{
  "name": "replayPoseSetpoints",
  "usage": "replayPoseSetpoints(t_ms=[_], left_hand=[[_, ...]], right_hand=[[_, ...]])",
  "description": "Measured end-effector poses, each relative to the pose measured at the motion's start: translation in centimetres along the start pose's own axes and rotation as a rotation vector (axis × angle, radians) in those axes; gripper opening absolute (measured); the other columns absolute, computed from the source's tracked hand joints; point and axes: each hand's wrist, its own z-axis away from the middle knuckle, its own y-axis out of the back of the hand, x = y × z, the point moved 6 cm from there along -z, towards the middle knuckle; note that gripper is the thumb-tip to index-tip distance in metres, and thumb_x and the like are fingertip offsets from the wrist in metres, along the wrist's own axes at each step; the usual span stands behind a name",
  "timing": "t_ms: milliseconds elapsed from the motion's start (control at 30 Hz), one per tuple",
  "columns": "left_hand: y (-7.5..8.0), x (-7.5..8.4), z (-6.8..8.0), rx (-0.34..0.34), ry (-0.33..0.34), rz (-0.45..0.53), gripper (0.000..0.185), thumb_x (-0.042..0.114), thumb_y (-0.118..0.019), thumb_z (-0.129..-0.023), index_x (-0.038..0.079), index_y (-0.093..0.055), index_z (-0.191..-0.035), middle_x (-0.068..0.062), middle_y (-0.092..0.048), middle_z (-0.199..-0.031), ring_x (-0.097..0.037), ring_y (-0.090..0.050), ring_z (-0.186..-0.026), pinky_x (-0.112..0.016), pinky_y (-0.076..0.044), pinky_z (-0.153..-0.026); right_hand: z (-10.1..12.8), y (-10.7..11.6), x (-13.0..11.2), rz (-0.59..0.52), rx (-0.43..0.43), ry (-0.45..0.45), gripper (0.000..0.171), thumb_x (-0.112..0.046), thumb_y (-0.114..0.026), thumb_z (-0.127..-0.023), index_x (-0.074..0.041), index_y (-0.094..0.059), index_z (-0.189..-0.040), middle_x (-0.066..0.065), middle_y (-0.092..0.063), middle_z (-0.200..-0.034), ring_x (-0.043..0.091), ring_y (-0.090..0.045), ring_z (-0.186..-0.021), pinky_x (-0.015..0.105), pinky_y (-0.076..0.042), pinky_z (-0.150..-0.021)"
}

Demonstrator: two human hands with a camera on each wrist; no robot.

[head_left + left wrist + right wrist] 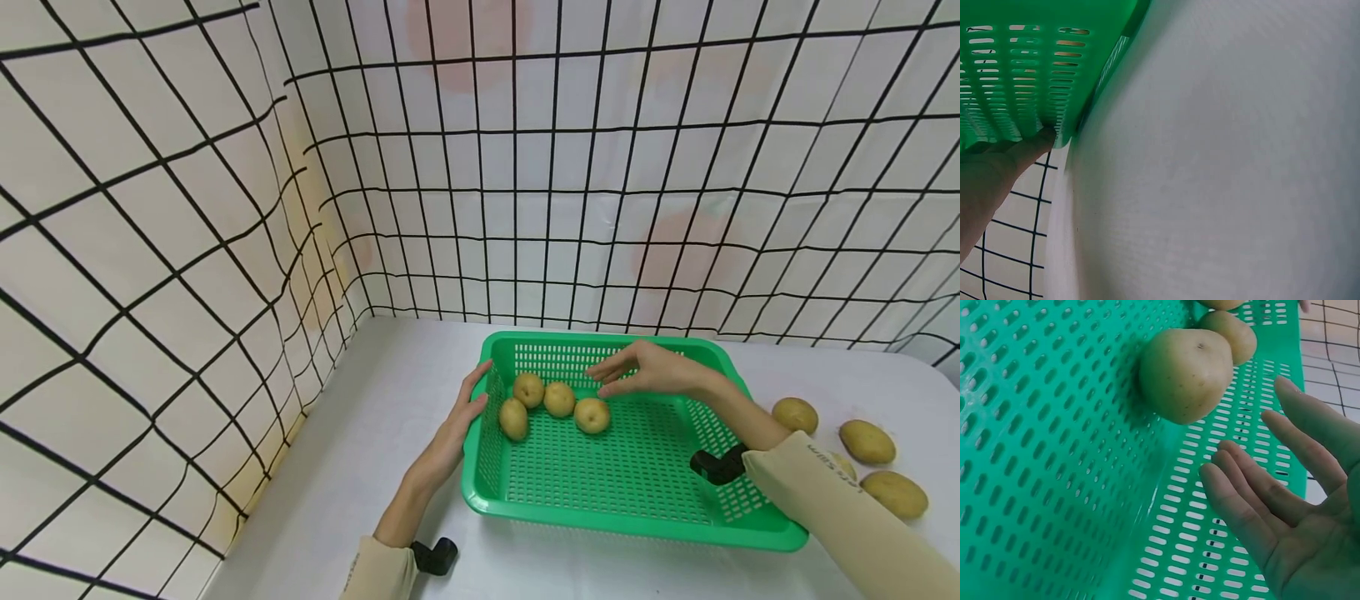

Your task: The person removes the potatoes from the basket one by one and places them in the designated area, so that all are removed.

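Green plastic fills most of what we see, and both our hands are at it. Our right hand (pixel 648 369) hangs over the far part of the green basket (pixel 637 517) with the fingers (pixel 1241 512) stretched out and loosely spread, holding nothing; the wrist view shows the bare palm open just above the slotted floor, close to the nearest potato in the basket (pixel 1186 374) but not touching it. Our left hand (pixel 459 429) lies against the basket's left wall, fingers straight along the rim, and the left wrist view shows a fingertip pressed to the outside of that wall; we judge it is there to steady the basket so that it does not slide on the bench (pixel 390 392). Four potatoes (pixel 552 402) lie together in the far left corner of the basket, some touching each other, and they sit just below and to the left of the open right hand, which suits a hand that has nothing left in it. Outside the basket, on the bench to its right, more loose potatoes (pixel 867 441) lie near one another, well within reach of the right arm. Behind and to the left, a pale grid-patterned backdrop (pixel 187 208) closes off the bench on two sides.
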Motion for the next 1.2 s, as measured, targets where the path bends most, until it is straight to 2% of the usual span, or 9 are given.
replayPoseSetpoints(t_ms=[267,467,667,967,1200], left_hand=[[0.0,0.1,0.0,-0.002,-0.002,-0.002,0.051,0.047,-0.027,-0.112,0.049,-0.013,-0.161,0.003,-0.001,-0.175,-0.032,-0.01,-0.16,-0.066,-0.024,-0.123],[0.0,0.1,0.1,-0.004,-0.004,-0.001,0.051,0.048,-0.027,-0.112,0.049,-0.013,-0.161,0.003,-0.001,-0.175,-0.033,-0.01,-0.16,-0.067,-0.023,-0.123],[0.0,0.1,0.1,-0.006,-0.009,0.002,0.051,0.047,-0.027,-0.112,0.049,-0.013,-0.161,0.003,0.0,-0.175,-0.032,-0.009,-0.161,-0.067,-0.022,-0.123],[0.0,0.1,0.0,-0.005,-0.003,0.007,0.051,0.046,-0.027,-0.112,0.049,-0.013,-0.161,0.004,0.0,-0.175,-0.031,-0.007,-0.161,-0.066,-0.021,-0.124],[0.0,0.1,0.1,-0.005,-0.002,0.014,0.05,0.046,-0.028,-0.112,0.049,-0.014,-0.161,0.004,0.0,-0.174,-0.031,-0.007,-0.161,-0.066,-0.021,-0.124]], right_hand=[[-0.3,-0.9,0.7,-0.053,-0.082,0.019,0.047,-0.018,-0.076,-0.095,0.005,-0.066,-0.134,0.025,-0.065,-0.137,0.045,-0.063,-0.124,0.039,-0.06,-0.095],[-0.5,-1.5,1.1,-0.075,-0.121,0.012,0.042,-0.018,-0.075,-0.096,0.003,-0.068,-0.131,0.024,-0.065,-0.138,0.042,-0.065,-0.124,0.041,-0.06,-0.095],[-0.8,-2.0,1.5,-0.076,-0.139,-0.003,0.041,-0.018,-0.076,-0.095,-0.001,-0.07,-0.131,0.019,-0.067,-0.137,0.038,-0.066,-0.123,0.039,-0.06,-0.094],[-1.1,-2.7,1.6,-0.045,-0.119,0.003,0.038,-0.021,-0.077,-0.094,-0.007,-0.073,-0.129,0.016,-0.069,-0.136,0.038,-0.065,-0.124,0.054,-0.055,-0.101],[-1.1,-2.9,1.6,-0.057,-0.117,-0.007,0.037,-0.022,-0.076,-0.095,-0.007,-0.073,-0.129,0.015,-0.069,-0.136,0.038,-0.064,-0.125,0.056,-0.054,-0.102]])
